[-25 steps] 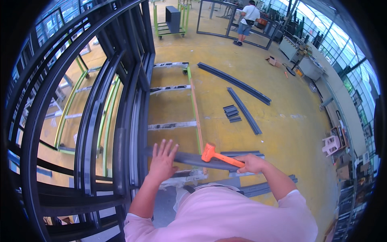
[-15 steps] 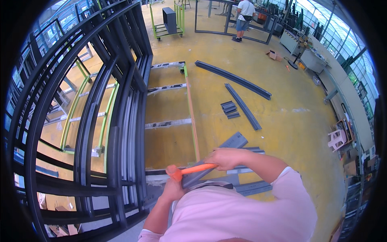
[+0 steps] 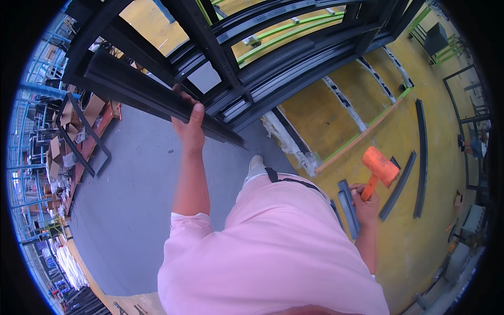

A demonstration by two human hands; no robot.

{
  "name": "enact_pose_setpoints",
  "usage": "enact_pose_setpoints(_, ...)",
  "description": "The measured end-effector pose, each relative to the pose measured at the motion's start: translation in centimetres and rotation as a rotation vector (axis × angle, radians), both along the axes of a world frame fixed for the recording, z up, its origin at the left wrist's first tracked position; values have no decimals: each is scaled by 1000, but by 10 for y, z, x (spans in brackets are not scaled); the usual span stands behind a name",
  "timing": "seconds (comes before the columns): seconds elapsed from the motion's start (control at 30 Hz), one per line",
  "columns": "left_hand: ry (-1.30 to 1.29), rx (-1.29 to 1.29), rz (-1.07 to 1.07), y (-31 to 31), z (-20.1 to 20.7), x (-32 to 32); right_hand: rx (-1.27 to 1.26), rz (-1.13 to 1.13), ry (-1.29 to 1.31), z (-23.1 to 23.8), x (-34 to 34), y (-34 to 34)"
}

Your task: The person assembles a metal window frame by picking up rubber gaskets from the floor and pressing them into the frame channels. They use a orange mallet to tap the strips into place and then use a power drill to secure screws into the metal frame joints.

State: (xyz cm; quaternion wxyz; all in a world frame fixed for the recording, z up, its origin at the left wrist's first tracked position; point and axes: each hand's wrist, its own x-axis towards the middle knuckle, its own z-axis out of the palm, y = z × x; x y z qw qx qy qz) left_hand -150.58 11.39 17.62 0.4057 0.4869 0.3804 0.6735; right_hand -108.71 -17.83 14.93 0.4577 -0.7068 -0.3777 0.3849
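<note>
1. Black metal frames, stacked upright on edge, fill the far half of our view; their tops run out of the picture, so we cannot count them or tell how they stand.
2. Grey floor lies on the left and yellow floor on the right, and our pink shirt hides the near ground between them.
3. Shelving at the far left rim holds cardboard boxes and loose bits; the fisheye bends and shrinks them, so we cannot make out what is in them.
4. A black profile bar slants from the upper left towards the centre, in front of the stacked frames.
5. Loose dark bars lie on the yellow floor at the right, well apart from the frames, and shorter grey pieces lie just beside our right hand.
6. Our left hand is clamped on the profile bar, fingers wrapped over its far edge and out of sight.
7. Our right hand is closed around the handle of an orange mallet, head up and tilted right, over the yellow floor.
8. One shoe shows past the shirt on the grey floor.
</note>
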Motion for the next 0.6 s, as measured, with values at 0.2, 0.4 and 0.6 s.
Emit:
enact_pose_setpoints(0.2,-209,131,148,82,16,-27,-273,-18,67,-14,-58,59)
enact_pose_setpoints(0.4,-202,110,202,141,-17,-33,-335,8,6,-9,-103,92)
enact_pose_setpoints(0.6,-129,115,221,180,-40,-32,-382,-6,-126,4,-139,101)
